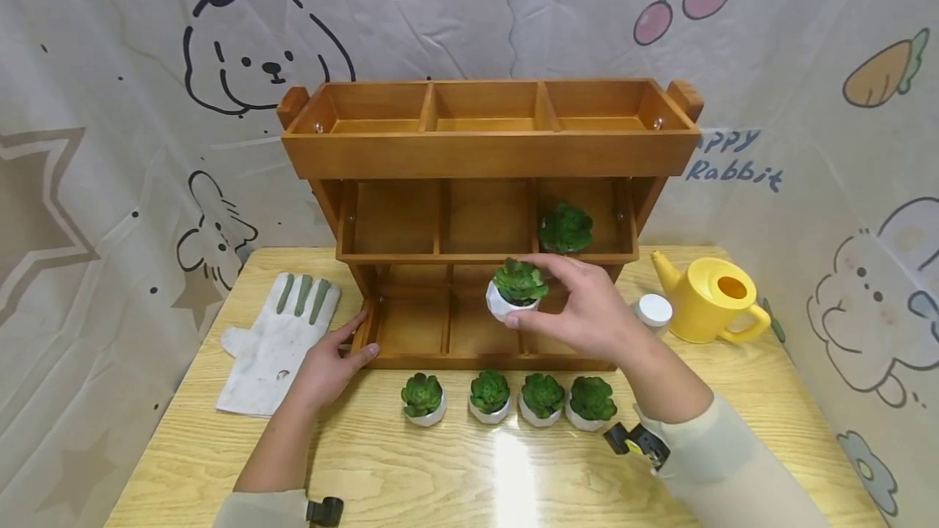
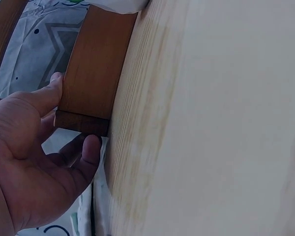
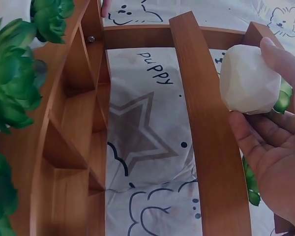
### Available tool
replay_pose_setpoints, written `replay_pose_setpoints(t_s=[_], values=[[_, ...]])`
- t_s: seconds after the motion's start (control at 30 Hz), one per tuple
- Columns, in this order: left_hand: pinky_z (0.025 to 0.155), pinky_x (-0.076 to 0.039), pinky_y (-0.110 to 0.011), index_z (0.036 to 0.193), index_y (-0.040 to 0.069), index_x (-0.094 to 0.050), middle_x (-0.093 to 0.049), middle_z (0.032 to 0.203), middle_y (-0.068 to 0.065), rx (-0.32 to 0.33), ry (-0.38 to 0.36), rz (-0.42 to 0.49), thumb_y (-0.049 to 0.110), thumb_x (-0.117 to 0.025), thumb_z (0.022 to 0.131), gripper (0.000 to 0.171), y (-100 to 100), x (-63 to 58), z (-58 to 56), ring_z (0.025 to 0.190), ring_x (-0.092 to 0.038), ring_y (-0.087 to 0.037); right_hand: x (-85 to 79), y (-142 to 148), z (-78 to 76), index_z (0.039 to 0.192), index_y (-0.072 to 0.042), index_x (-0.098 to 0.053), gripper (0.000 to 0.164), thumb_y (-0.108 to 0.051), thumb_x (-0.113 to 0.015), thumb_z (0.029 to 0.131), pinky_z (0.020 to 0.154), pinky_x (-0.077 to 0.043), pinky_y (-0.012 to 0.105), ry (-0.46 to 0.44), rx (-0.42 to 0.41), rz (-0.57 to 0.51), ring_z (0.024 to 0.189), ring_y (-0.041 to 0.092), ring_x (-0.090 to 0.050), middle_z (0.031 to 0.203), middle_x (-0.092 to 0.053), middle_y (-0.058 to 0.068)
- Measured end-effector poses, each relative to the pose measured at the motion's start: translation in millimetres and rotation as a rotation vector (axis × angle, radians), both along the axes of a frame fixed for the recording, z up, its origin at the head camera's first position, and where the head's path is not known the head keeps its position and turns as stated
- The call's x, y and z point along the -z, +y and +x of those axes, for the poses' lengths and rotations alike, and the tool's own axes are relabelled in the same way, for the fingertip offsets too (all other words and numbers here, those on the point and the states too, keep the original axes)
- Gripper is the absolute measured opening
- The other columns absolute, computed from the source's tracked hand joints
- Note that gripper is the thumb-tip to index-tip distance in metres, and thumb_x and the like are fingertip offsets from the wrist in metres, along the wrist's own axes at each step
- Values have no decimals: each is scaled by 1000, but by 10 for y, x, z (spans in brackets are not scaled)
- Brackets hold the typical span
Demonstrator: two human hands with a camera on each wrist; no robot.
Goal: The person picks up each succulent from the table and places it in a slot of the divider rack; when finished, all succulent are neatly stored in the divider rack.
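Note:
A three-tier wooden planter shelf (image 1: pixel 491 155) stands on the table, each tier split into compartments. My left hand (image 1: pixel 326 365) grips the left end of its lowest tier, thumb and fingers on either side of the wood (image 2: pixel 96 64) in the left wrist view. Between thumb and fingers, my right hand (image 1: pixel 587 308) holds a potted succulent (image 1: pixel 517 283) upright in front of the lower tiers. Its faceted white pot (image 3: pixel 248 81) fills the grasp in the right wrist view. Another succulent (image 1: pixel 566 226) sits in the middle tier's right compartment.
Several potted succulents (image 1: pixel 543 395) stand in a row on the table before the shelf. A yellow watering can (image 1: pixel 707 304) and a white-lidded jar (image 1: pixel 654 310) are at the right. On the left lies a white and green glove (image 1: pixel 267 357). Printed cloth hangs behind.

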State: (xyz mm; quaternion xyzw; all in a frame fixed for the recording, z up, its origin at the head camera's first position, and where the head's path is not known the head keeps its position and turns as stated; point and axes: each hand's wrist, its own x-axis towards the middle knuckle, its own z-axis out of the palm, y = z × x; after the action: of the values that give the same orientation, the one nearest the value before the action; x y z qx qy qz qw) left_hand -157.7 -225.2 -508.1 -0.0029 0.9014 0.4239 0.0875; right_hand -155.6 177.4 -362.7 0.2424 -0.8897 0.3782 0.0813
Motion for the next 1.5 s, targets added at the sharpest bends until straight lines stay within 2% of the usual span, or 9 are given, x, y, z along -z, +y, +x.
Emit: replay_pose_setpoints(t_s=[0.17,0.3,0.57,0.73,1.07,1.2,1.5], values=[[99,-49,-56,163,23,-37,-47,153,-26,4,6,-5,43,-68,101,73,1,1,-4,128,-55,-42,-48,-51,-42,133,-17,-66,72,-55,-90,76,92,-54,45,15,-1,2,108,16,-66,116,-72,-5],[98,-51,-56,163,23,-37,-46,154,-26,6,2,-7,47,-68,100,74,-6,0,6,128,-55,-44,-90,-98,-83,132,-16,-67,71,-55,-89,77,89,-55,48,13,-14,-10,104,15,-66,113,-72,-6],[97,-51,-55,163,23,-38,-47,154,-26,4,3,-11,47,-68,100,74,-4,-4,3,127,-56,-43,-168,-198,-196,130,-12,-67,68,-48,-91,78,87,-57,40,51,-41,-53,99,12,-69,110,-72,-5],[96,-52,-54,163,23,-37,-47,154,-26,3,6,-16,45,-68,101,73,1,-9,-1,127,-56,-42,-227,-262,-250,132,-11,-67,68,-45,-92,78,90,-56,40,75,-22,-54,104,15,-68,113,-73,-2],[92,-54,-50,163,23,-38,-46,154,-26,-12,-1,-5,45,-69,100,73,5,-14,9,125,-57,-40,-268,-379,-356,135,-10,-64,68,-42,-91,81,87,-57,38,47,-34,-81,102,16,-69,116,-72,0],[92,-54,-49,163,24,-39,-46,155,-24,-21,-6,-3,43,-70,100,73,3,-12,9,124,-57,-39,-279,-432,-407,138,-9,-63,69,-39,-90,82,90,-57,39,45,-33,-82,105,18,-70,119,-71,2],[95,-51,-54,163,24,-38,-49,152,-26,-10,7,-4,46,-70,99,74,0,-2,-3,125,-56,-42,-318,-540,-514,143,-7,-59,72,-32,-89,84,93,-56,42,90,-11,-42,108,24,-71,125,-71,9]])
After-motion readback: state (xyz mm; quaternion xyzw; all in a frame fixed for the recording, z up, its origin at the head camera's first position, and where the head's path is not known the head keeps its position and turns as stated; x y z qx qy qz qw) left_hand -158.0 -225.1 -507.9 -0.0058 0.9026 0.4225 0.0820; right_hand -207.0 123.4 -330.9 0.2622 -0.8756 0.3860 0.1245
